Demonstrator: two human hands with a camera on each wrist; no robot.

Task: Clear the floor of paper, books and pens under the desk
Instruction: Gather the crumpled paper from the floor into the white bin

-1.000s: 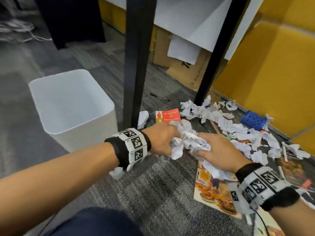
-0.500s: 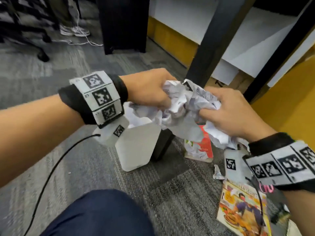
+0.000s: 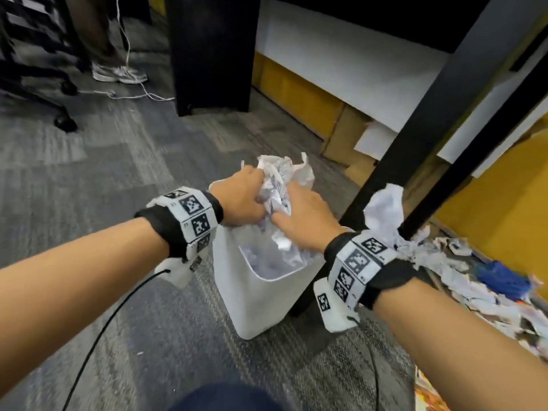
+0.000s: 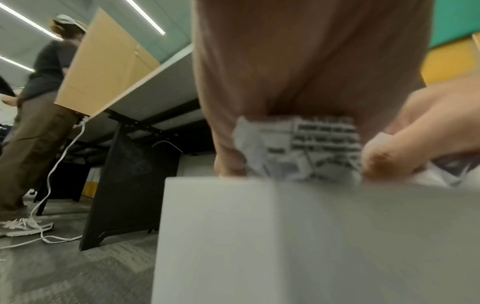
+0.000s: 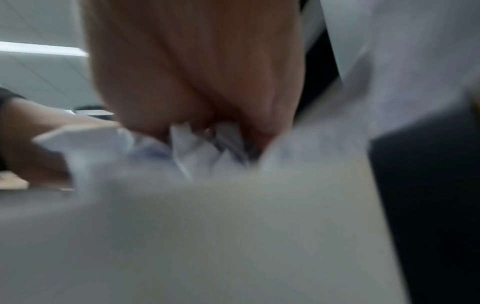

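Observation:
Both hands hold one bundle of crumpled printed paper over the mouth of a white waste bin. My left hand grips the bundle from the left, my right hand from the right. Some crumpled paper lies inside the bin. In the left wrist view the paper sits between my fingers just above the bin's rim. The right wrist view is blurred; white paper shows under the right palm. More crumpled paper litters the floor at the right under the desk.
A black desk leg rises just right of the bin. A blue object and magazines lie among the litter. Cardboard leans on the yellow wall. A standing person's shoe and a white cable are far left.
Both hands lifted the paper bundle off the floor pile and carried it left, over the bin. The view turned toward the bin.

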